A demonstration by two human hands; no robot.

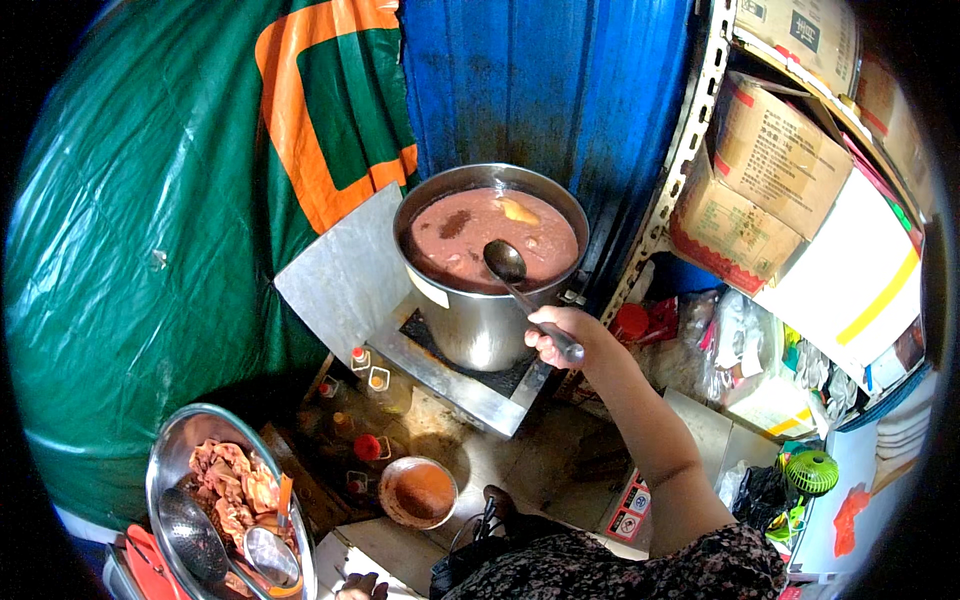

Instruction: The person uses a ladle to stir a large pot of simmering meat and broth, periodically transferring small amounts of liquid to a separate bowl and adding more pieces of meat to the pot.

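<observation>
A tall steel stockpot (478, 325) stands on a metal stove (470, 395), filled nearly to the rim with a pinkish-brown liquid (460, 262). A yellow lump (517, 210) and a dark patch float on its surface. My right hand (560, 338) is closed round the handle of a steel ladle (505, 262), whose bowl is over the liquid near the pot's front rim; whether it touches the liquid I cannot tell. My left hand (362, 588) shows only partly at the lower edge, in shadow, its fingers somewhat apart and nothing visible in them.
At the lower left, a large steel basin (160, 455) holds meat pieces, a skimmer (195, 535) and a strainer (270, 557). Several bottles (378, 380) and a bowl of reddish-brown liquid (422, 495) stand below the stove. Cardboard boxes (775, 150) fill the right-hand shelves; a green tarp (150, 270) hangs left.
</observation>
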